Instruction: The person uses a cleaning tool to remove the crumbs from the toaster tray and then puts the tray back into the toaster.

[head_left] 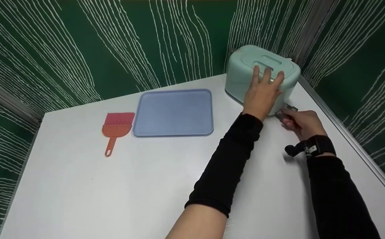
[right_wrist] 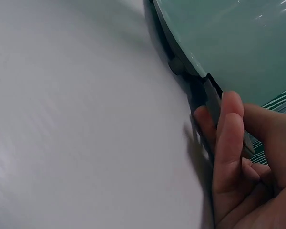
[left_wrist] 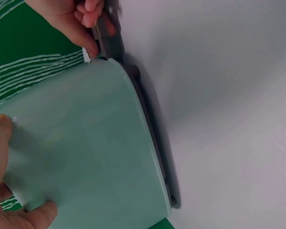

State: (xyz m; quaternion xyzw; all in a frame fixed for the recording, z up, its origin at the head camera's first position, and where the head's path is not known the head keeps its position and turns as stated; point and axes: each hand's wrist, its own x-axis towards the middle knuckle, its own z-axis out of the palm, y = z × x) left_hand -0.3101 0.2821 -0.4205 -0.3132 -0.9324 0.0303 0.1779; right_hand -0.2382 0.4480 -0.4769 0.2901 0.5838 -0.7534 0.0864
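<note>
A mint-green toaster (head_left: 239, 76) stands upright at the far right, two slots in its top. My left hand (head_left: 262, 94) rests on it with fingers spread over the top edge; in the left wrist view, its fingertips (left_wrist: 43, 214) touch the green shell. At the toaster's near end, low down, my right hand (head_left: 300, 121) pinches a flat grey crumb tray (right_wrist: 212, 100) between thumb and fingers. The tray sticks out from the base; its inner part is hidden. The right wrist view shows the fingers (right_wrist: 230, 138) curled over the tray, close to the tabletop.
A blue rectangular tray (head_left: 174, 113) lies flat left of the toaster. Beside it is an orange-red brush-shaped tool (head_left: 116, 129) with its handle toward me. Green walls (head_left: 119, 49) with white lines border the white table (head_left: 129, 189) behind and at the sides.
</note>
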